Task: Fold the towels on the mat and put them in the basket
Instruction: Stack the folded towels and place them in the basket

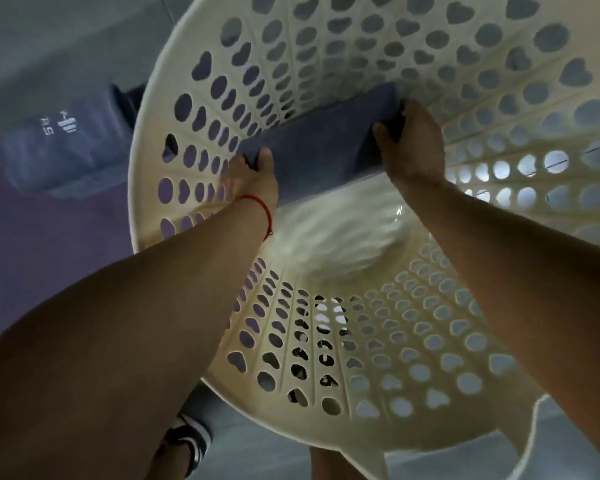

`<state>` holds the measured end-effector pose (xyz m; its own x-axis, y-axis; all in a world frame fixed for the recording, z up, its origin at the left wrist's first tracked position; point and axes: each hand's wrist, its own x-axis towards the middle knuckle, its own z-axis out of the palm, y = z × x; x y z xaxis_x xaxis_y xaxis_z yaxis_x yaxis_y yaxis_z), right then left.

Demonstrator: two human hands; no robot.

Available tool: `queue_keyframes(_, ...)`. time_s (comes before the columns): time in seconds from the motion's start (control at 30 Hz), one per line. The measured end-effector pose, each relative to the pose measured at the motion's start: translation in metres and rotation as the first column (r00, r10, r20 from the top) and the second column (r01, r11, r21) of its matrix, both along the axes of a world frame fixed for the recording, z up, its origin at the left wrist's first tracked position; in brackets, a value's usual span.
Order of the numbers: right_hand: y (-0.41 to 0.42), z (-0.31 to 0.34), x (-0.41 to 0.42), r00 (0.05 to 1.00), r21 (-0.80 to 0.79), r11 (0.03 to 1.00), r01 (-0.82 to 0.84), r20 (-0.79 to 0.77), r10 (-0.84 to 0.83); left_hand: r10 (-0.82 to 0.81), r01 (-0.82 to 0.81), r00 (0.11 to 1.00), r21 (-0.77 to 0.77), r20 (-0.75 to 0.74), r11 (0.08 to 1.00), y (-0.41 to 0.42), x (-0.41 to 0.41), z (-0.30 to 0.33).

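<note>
Both hands, left hand and right hand, grip a folded dark blue towel (fingers curled over its ends) inside the cream perforated plastic basket.

Both hands are deep inside the cream perforated plastic basket; its walls close in beyond both hands, while the wide rim above them stays open.

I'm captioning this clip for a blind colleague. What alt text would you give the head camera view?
Seen from above, a person's left hand and right hand grip the two ends of a folded dark blue towel, holding it inside a cream perforated laundry basket. The basket stands beside a purple mat, and a red string circles the left wrist.
</note>
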<state>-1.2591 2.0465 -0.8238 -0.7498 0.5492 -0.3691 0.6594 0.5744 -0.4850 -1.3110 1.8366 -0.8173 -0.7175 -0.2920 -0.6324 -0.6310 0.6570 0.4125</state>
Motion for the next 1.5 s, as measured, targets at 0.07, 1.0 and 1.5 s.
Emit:
queue_keyframes(0.07,-0.014,0.007,0.004,0.994,0.194,0.978,-0.081,-0.052,0.093,0.060,-0.059,0.998,-0.042,0.008,0.997,0.009,0.005,0.009)
queue_keyframes(1.0,-0.381,0.135,-0.114,0.966,-0.533,0.821,0.204,-0.029,-0.259,0.331,-0.316,0.941,0.167,-0.070,0.934,-0.352,-0.061,0.139)
queue_keyframes(1.5,-0.351,-0.094,-0.175,0.958,-0.721,0.660,0.210,0.016,-0.288,0.357,-0.422,0.899,0.712,0.252,0.561,-0.396,-0.145,-0.046)
